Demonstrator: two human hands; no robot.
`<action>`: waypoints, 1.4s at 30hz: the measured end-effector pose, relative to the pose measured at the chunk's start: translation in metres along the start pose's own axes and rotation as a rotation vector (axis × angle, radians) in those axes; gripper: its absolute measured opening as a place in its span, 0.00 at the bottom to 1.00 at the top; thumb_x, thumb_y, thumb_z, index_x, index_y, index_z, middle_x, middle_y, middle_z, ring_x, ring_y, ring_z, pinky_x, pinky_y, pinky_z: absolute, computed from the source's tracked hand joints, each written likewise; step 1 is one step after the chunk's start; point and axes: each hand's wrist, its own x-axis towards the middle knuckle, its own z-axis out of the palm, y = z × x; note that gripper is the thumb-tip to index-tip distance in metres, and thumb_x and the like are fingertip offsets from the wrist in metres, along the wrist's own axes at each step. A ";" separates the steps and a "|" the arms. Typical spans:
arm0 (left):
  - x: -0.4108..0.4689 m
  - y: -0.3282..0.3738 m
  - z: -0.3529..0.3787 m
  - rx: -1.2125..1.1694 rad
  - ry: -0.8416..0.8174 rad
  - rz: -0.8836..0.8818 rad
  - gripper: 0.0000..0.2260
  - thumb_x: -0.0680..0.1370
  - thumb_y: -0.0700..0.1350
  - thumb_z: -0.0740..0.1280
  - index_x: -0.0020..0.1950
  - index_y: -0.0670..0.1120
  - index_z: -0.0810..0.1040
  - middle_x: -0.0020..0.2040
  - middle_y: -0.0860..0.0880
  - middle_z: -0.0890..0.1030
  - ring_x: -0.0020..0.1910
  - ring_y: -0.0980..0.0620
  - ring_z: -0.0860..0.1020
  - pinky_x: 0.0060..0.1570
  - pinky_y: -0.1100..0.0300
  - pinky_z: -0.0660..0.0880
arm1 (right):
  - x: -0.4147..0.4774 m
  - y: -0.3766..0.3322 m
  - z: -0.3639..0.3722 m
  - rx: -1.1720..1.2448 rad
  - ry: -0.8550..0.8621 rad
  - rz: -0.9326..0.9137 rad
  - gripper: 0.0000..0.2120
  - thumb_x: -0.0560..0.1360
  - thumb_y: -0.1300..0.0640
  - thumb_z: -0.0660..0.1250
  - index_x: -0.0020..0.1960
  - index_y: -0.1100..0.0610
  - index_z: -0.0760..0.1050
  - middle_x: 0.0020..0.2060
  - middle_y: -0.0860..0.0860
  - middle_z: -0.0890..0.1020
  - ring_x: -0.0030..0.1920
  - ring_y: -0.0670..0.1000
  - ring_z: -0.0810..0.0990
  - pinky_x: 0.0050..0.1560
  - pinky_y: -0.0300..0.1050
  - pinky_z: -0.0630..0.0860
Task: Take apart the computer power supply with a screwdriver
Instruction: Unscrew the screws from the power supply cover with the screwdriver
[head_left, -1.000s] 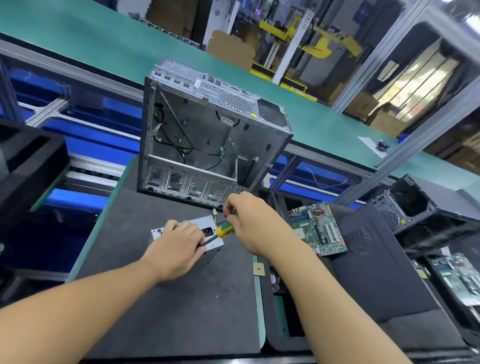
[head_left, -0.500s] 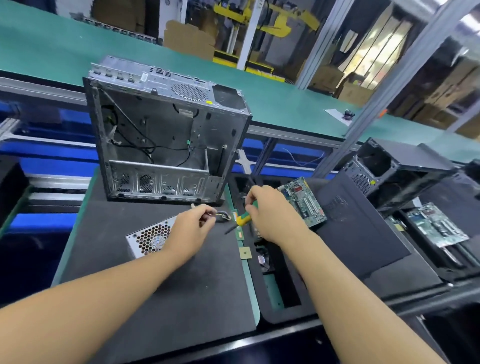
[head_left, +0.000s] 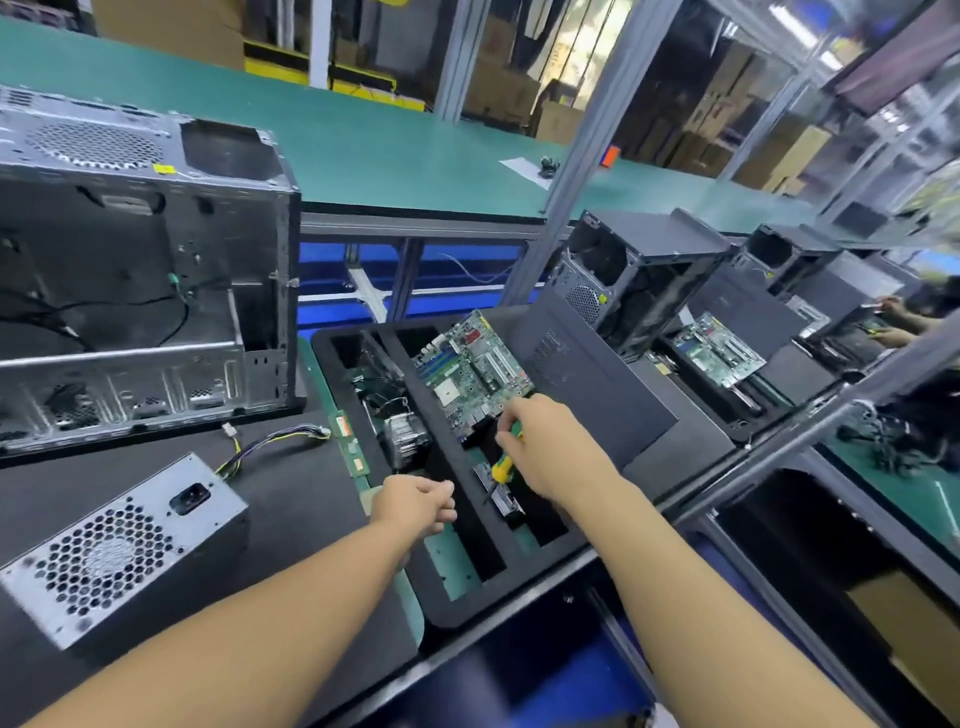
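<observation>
The grey metal power supply (head_left: 124, 545) lies on the black mat at the lower left, fan grille facing me, with its cable bundle (head_left: 270, 441) trailing off behind it. Neither hand touches it. My left hand (head_left: 415, 501) hovers over the black foam tray (head_left: 467, 582) with its fingers curled toward the thumb; whether they hold anything is hidden. My right hand (head_left: 550, 452) grips the yellow-green screwdriver (head_left: 501, 467), tip pointing down at a small metal part (head_left: 501, 496) in a tray slot.
An open, stripped computer case (head_left: 145, 291) stands behind the power supply. A green motherboard (head_left: 475, 374) and a heatsink (head_left: 405, 436) sit in the tray, with a dark side panel (head_left: 597, 395) beside it. More cases (head_left: 639, 280) and another person's hands (head_left: 893, 322) are at the right.
Both hands have left the power supply and moved right to the foam tray. The left hand let go of the unit and its cables; the right still holds the screwdriver. The view swung right.
</observation>
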 end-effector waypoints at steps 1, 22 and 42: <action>0.004 0.001 0.006 0.007 -0.013 -0.055 0.11 0.81 0.47 0.67 0.44 0.40 0.80 0.42 0.43 0.82 0.37 0.49 0.81 0.40 0.59 0.79 | 0.001 0.005 -0.001 -0.016 -0.001 0.010 0.07 0.82 0.57 0.60 0.53 0.58 0.75 0.49 0.51 0.73 0.50 0.55 0.74 0.48 0.46 0.71; -0.034 0.019 -0.238 1.787 0.002 0.342 0.36 0.66 0.70 0.66 0.72 0.68 0.57 0.81 0.55 0.44 0.78 0.41 0.49 0.67 0.32 0.57 | 0.035 -0.157 0.014 0.124 0.038 -0.359 0.06 0.80 0.55 0.62 0.54 0.56 0.73 0.50 0.52 0.75 0.48 0.52 0.73 0.44 0.44 0.65; -0.084 -0.004 -0.320 1.401 0.612 0.333 0.30 0.77 0.69 0.51 0.77 0.58 0.61 0.76 0.47 0.62 0.74 0.44 0.59 0.70 0.44 0.60 | -0.012 -0.247 0.018 0.280 -0.030 -0.574 0.02 0.79 0.55 0.62 0.48 0.53 0.72 0.44 0.47 0.75 0.38 0.44 0.71 0.38 0.42 0.67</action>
